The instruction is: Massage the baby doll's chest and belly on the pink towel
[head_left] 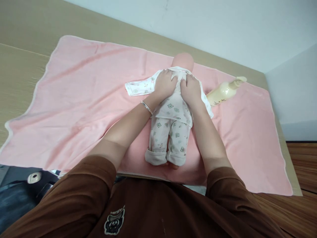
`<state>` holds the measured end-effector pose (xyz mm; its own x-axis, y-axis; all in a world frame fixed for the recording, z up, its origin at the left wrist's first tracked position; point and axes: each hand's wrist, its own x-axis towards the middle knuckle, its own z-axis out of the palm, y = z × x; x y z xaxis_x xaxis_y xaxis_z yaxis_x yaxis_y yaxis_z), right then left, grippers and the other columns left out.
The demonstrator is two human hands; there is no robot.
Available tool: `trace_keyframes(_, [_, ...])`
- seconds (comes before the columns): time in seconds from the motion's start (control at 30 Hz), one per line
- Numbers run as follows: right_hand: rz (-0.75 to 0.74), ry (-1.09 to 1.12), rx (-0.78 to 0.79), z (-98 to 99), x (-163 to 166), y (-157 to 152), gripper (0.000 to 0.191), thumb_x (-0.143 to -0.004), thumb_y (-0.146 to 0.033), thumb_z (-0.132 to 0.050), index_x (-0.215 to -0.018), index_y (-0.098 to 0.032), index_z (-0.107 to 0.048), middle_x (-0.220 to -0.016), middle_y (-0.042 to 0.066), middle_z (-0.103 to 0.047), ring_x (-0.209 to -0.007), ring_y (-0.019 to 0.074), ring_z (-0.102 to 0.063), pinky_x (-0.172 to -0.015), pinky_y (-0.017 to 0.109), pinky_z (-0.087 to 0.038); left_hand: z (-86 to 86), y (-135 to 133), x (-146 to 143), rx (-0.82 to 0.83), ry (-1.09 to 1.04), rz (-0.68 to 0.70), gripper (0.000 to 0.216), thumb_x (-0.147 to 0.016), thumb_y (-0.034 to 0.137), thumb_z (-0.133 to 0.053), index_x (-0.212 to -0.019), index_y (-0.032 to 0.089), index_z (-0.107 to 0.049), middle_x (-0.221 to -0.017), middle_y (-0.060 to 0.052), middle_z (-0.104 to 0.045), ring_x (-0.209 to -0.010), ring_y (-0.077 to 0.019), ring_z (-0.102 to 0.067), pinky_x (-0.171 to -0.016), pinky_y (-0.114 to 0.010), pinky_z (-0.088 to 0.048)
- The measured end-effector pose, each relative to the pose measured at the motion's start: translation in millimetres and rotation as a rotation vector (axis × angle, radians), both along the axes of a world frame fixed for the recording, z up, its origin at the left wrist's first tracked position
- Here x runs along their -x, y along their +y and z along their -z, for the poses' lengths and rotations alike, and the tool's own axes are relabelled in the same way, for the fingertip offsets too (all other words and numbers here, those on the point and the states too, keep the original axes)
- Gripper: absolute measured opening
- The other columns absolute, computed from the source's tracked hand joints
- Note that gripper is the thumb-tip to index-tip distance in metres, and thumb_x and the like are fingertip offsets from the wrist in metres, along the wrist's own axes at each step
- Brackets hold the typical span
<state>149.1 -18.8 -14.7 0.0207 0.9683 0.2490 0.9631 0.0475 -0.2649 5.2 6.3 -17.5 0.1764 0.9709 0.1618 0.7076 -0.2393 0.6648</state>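
Observation:
A baby doll [174, 109] in a white printed top and trousers lies lengthwise before me, its bald head [183, 61] at the far end; no face shows, so it seems to be on its front. My left hand [165, 85] rests on the left side of its upper back, fingers over the shoulder and thumb apart. On the right side, my right hand [192, 91] lies the same way, palm down. Both hands are open and touch the cloth. One sleeve [140, 88] stretches out to the left. The trouser cuffs [156, 157] are turned up.
Under the doll spreads a pink blanket [81, 96] on a wooden table [22, 29]. A pale yellow pump bottle [221, 92] lies on its side, right of the doll. Behind the table rises a white wall [223, 29]. Dark items [19, 198] sit below the near left edge.

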Motion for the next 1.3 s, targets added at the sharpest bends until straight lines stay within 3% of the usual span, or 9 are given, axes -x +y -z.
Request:
trace_keyframes(0.23, [0.002, 0.010, -0.020, 3.3, -0.8, 2.4, 0.045, -0.111, -0.027, -0.031, -0.134, -0.010, -0.066, -0.144, 0.025, -0.072, -0.140, 0.0377, -0.067, -0.126, 0.059, -0.048, 11.4, 7.4, -2.8, -0.036, -0.047, -0.011, 0.039, -0.111, 0.031, -0.046, -0.135, 0.018, -0.074, -0.154, -0.016, -0.072, -0.155, -0.0307, -0.059, -0.141, -0.048, -0.038])
trace_keyframes(0.4, [-0.001, 0.009, -0.028, 5.9, -1.8, 3.9, 0.048, -0.110, -0.028, -0.030, -0.135, -0.008, -0.066, -0.144, 0.025, -0.072, -0.139, 0.0386, -0.067, -0.125, 0.059, -0.048, 7.8, 5.1, -4.4, -0.032, -0.021, -0.031, 0.038, -0.111, 0.029, -0.046, -0.132, 0.016, -0.075, -0.151, -0.018, -0.072, -0.153, -0.0307, -0.061, -0.140, -0.044, -0.039])
trace_keyframes(0.53, [-0.002, 0.004, 0.003, -3.5, 0.5, -1.9, 0.048, -0.111, -0.029, -0.030, -0.137, -0.010, -0.065, -0.144, 0.024, -0.072, -0.140, 0.0372, -0.066, -0.125, 0.057, -0.048, -8.0, -3.4, -1.2, 0.006, 0.024, -0.009, 0.040, -0.110, 0.029, -0.043, -0.127, 0.014, -0.076, -0.144, -0.019, -0.076, -0.144, -0.0322, -0.067, -0.133, -0.045, -0.046])
trace_keyframes(0.73, [-0.020, -0.032, 0.069, -11.6, 0.7, -5.6, 0.053, -0.111, -0.030, -0.028, -0.144, -0.008, -0.062, -0.149, 0.027, -0.069, -0.143, 0.0387, -0.065, -0.125, 0.059, -0.048, -39.7, -28.0, 3.2, 0.060, 0.133, 0.131, 0.035, -0.105, 0.024, -0.049, -0.119, 0.012, -0.079, -0.121, -0.020, -0.082, -0.125, -0.0346, -0.074, -0.121, -0.046, -0.055])
trace_keyframes(0.87, [-0.032, -0.039, 0.084, -8.2, -2.8, -2.8, 0.061, -0.112, -0.031, -0.024, -0.160, -0.006, -0.051, -0.166, 0.029, -0.056, -0.157, 0.0386, -0.054, -0.131, 0.062, -0.041, -60.5, -45.3, 4.2, 0.095, 0.211, 0.218, 0.034, -0.102, 0.017, -0.050, -0.114, 0.011, -0.081, -0.113, -0.020, -0.082, -0.120, -0.0367, -0.077, -0.118, -0.049, -0.056])
trace_keyframes(0.97, [-0.013, -0.054, 0.133, -11.2, 0.5, -9.4, 0.066, -0.113, -0.035, -0.025, -0.169, -0.006, -0.040, -0.175, 0.030, -0.046, -0.165, 0.0425, -0.043, -0.133, 0.071, -0.036, -69.0, -47.8, 5.8, 0.136, 0.212, 0.210, 0.034, -0.099, 0.014, -0.050, -0.113, 0.009, -0.081, -0.113, -0.022, -0.081, -0.119, -0.0388, -0.079, -0.116, -0.052, -0.057])
trace_keyframes(1.13, [-0.090, -0.102, 0.219, -14.9, 21.0, -32.7, 0.072, -0.111, -0.037, -0.029, -0.174, -0.003, -0.031, -0.181, 0.032, -0.033, -0.172, 0.0506, -0.027, -0.130, 0.082, -0.034, -55.2, -27.0, 10.1, 0.108, 0.156, 0.144, 0.036, -0.098, 0.015, -0.050, -0.113, 0.011, -0.082, -0.118, -0.019, -0.084, -0.116, -0.0371, -0.079, -0.109, -0.050, -0.062])
trace_keyframes(1.3, [-0.135, -0.065, 0.133, -12.0, 28.8, -37.4, 0.068, -0.111, -0.039, -0.032, -0.170, -0.005, -0.040, -0.176, 0.031, -0.041, -0.170, 0.0504, -0.032, -0.128, 0.083, -0.035, -28.8, -5.4, 13.6, 0.083, 0.129, 0.081, 0.048, -0.107, 0.024, -0.036, -0.126, 0.013, -0.078, -0.138, -0.020, -0.080, -0.129, -0.0343, -0.075, -0.118, -0.047, -0.058])
